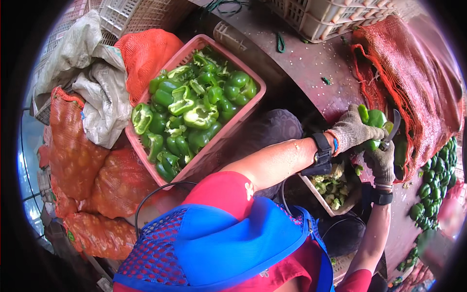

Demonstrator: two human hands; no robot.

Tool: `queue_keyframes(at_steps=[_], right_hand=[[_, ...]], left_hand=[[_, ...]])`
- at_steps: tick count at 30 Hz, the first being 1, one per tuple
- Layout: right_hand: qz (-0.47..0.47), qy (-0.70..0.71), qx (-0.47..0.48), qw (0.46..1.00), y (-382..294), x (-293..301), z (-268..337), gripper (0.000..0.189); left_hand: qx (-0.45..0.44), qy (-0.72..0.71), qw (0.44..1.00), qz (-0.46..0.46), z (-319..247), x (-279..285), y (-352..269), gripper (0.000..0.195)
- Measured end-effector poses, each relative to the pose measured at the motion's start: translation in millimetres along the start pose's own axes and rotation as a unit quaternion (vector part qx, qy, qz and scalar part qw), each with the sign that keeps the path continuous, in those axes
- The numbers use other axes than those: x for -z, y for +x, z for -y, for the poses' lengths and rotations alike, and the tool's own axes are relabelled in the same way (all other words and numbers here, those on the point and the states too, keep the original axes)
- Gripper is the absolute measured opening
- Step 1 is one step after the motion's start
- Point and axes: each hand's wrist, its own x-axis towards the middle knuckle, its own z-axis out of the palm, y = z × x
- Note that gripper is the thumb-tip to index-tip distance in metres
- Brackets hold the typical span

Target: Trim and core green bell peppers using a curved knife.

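My left hand (352,127), in a grey knitted glove, holds a green bell pepper (377,118) at the right of the view. My right hand (381,162), gloved too, grips a small knife with a curved blade (394,126). The blade stands up beside the pepper; whether it cuts into the flesh I cannot tell. Just right of both hands lies an open red mesh sack (425,87). Below my left wrist a shallow crate (328,208) holds pale green pepper scraps (334,189).
A pink plastic crate (228,133) of cut green peppers (200,115) stands to the left. Filled orange mesh sacks (76,142) and a grey woven sack (102,87) lie beyond it. Whole peppers (432,193) lie at far right. A pale crate (321,22) stands at the top.
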Motion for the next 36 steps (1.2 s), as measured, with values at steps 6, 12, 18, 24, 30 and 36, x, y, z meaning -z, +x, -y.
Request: queue_keyframes(at_steps=[6, 12, 18, 24, 30, 36], right_hand=[[-0.069, -0.065, 0.029, 0.995, -2.3, -14.7, -0.7, 0.017], [-0.274, -0.030, 0.181, 0.944, 5.6, -70.1, -8.4, 0.039], [-0.309, 0.078, 0.137, 0.938, 12.7, -74.3, -20.8, 0.036], [-0.103, 0.181, 0.066, 0.976, -8.1, -34.7, -7.5, 0.039], [-0.039, 0.113, 0.000, 0.993, -17.9, -26.4, 15.8, 0.049], [-0.061, 0.042, 0.047, 0.996, -9.4, -28.4, -0.6, 0.055]], left_hand=[[-0.038, -0.192, 0.980, -0.029, 20.6, -19.7, 22.3, 0.059], [-0.031, -0.335, 0.941, -0.033, -6.1, -8.4, 8.7, 0.034], [-0.010, -0.350, 0.937, -0.012, 0.3, -14.3, 18.7, 0.027], [-0.038, -0.282, 0.956, 0.076, 4.9, -6.0, 19.5, 0.048], [-0.065, -0.195, 0.975, 0.082, 7.7, -8.8, 24.1, 0.058], [-0.053, -0.186, 0.975, 0.113, 1.3, -4.8, 26.8, 0.056]])
